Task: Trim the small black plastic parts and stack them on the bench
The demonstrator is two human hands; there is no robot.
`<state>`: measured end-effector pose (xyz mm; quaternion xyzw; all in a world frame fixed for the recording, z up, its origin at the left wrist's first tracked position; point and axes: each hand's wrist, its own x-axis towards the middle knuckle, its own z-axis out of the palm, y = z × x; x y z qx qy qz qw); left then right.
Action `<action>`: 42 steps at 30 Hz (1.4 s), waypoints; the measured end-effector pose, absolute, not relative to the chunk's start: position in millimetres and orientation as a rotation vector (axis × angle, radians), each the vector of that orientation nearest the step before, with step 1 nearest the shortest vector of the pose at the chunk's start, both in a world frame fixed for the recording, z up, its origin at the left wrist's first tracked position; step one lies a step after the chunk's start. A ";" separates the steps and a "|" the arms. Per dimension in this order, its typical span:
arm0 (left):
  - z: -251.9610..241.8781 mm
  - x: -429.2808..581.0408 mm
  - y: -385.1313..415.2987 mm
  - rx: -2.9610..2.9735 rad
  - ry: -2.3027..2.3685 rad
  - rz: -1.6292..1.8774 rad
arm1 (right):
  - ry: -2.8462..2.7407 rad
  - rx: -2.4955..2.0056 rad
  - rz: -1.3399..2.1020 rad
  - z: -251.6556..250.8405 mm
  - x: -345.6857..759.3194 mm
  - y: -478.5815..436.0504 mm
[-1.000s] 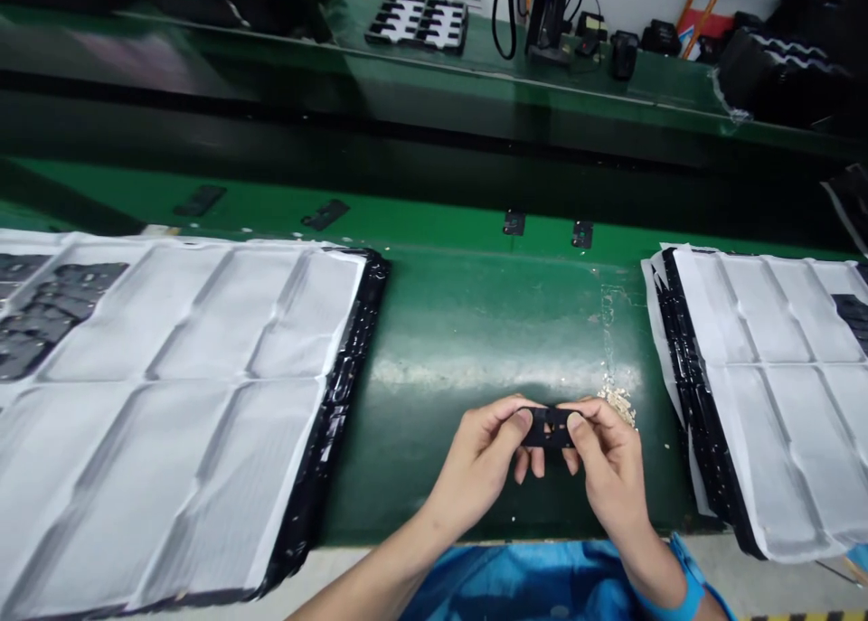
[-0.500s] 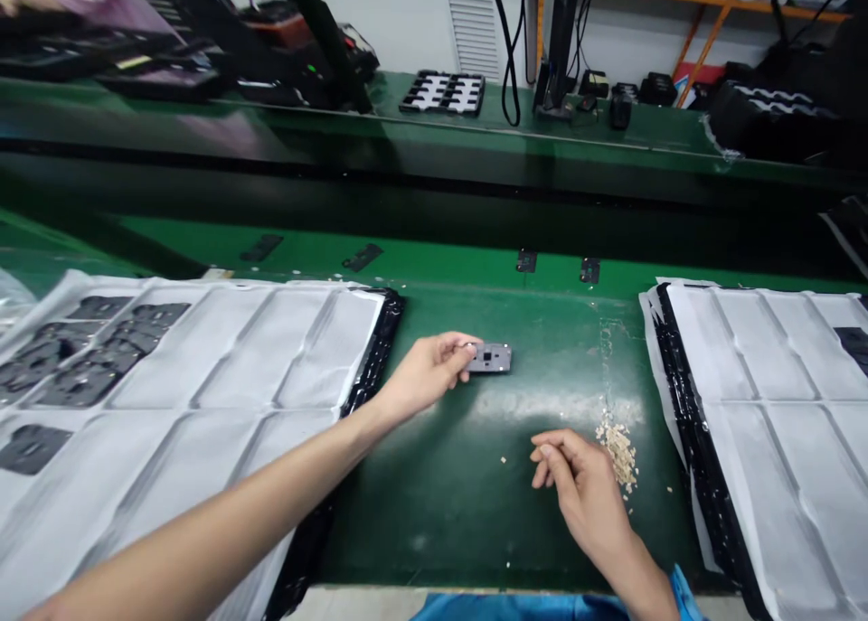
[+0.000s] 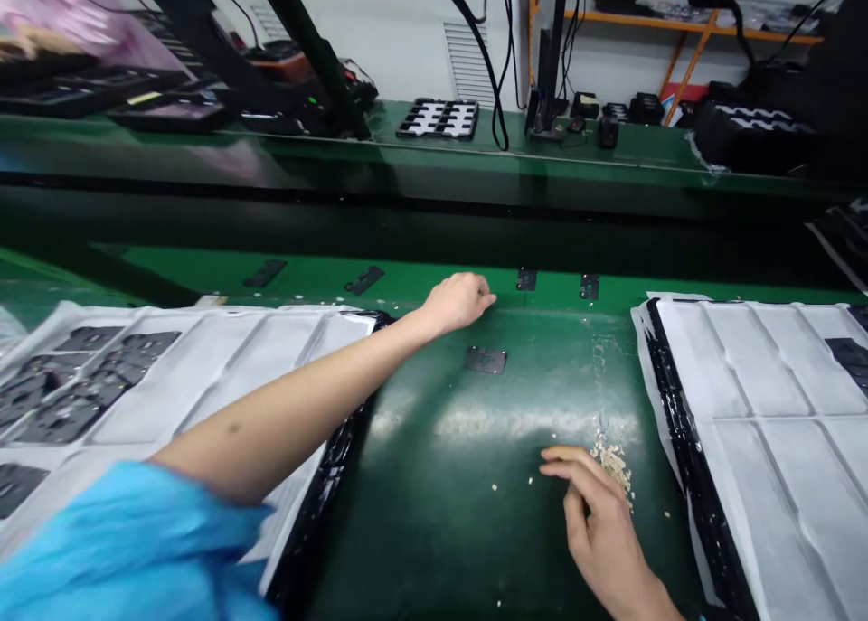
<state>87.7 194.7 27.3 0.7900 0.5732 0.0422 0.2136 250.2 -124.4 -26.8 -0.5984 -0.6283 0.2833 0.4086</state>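
My left hand (image 3: 461, 301) is stretched over the far part of the green bench, fingers curled down and nothing visible in them. Just below it a small dark flat plate (image 3: 485, 360), like a circuit board, lies on the bench, apart from the hand. Two similar plates lie beyond and to the right: a nearer one (image 3: 526, 279) and a farther one (image 3: 589, 286). My right hand (image 3: 600, 512) hovers at the lower right, fingers extended and thumb apart, holding nothing visible. Beside it is a heap of tiny pale pieces (image 3: 612, 465), partly hidden by the fingers.
At left, a white-lined tray (image 3: 203, 350) holds several dark plates. Another white-lined tray (image 3: 752, 359) stands at right. Two more plates (image 3: 364, 280) (image 3: 265, 273) lie at the back left. A raised green ledge (image 3: 434, 164) runs behind, with a person's pink sleeve (image 3: 88, 20) beyond.
My left hand has let go of the plate, which now lies on the bench, and has moved farther away. The fingers of my right hand have straightened.
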 end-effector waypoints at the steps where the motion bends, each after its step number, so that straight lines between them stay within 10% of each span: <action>1: 25.9 104.6 206.6 2.189 1.621 0.107 | -1.608 -1.526 0.637 -28.9 249.3 -122.4; 13: 17.2 217.4 243.5 2.041 1.603 0.108 | -1.836 -1.641 0.366 -51.4 247.5 -136.5; 25: 80.8 132.3 66.5 1.942 0.746 0.197 | -1.167 -1.506 0.479 3.8 255.6 -111.7; 42: 35.9 80.4 -61.7 1.755 0.904 0.606 | -1.005 -1.361 0.897 22.9 234.9 -119.4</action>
